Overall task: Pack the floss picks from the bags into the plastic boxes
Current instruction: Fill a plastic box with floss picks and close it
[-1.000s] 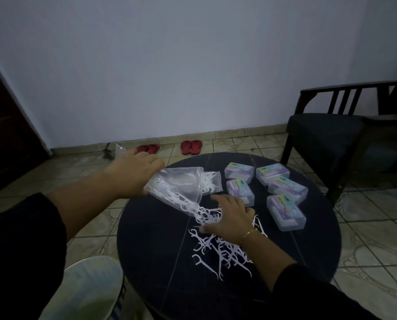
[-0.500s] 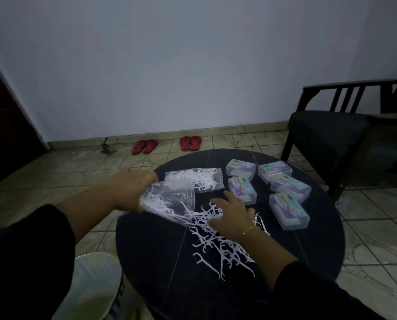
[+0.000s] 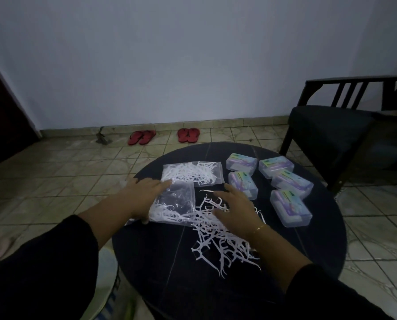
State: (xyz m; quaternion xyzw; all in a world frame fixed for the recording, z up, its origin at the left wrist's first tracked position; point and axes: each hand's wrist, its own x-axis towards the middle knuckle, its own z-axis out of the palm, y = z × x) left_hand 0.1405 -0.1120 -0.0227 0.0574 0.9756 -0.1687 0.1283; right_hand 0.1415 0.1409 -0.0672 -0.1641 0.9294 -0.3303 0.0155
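A round dark table (image 3: 146,262) carries the work. My left hand (image 3: 143,196) rests with straight fingers on the left edge of a clear plastic bag (image 3: 176,203), which lies flat and has a few floss picks left at its near end. A loose pile of white floss picks (image 3: 218,241) spreads from the bag's mouth toward me. Over the pile's far part my right hand (image 3: 235,209) lies flat, fingers spread. A second bag (image 3: 193,173), full of picks, sits just behind the first. Several closed clear plastic boxes (image 3: 290,207) stand at the right.
A black armchair (image 3: 331,130) stands close to the table's right side. Two pairs of red slippers (image 3: 142,137) lie by the far wall. A pale seat (image 3: 105,273) is at the lower left, below the table's edge.
My left hand has brought the tilted bag down from the air until it lies flat on the table. More picks have spilled onto the pile. My right hand stays on the pile.
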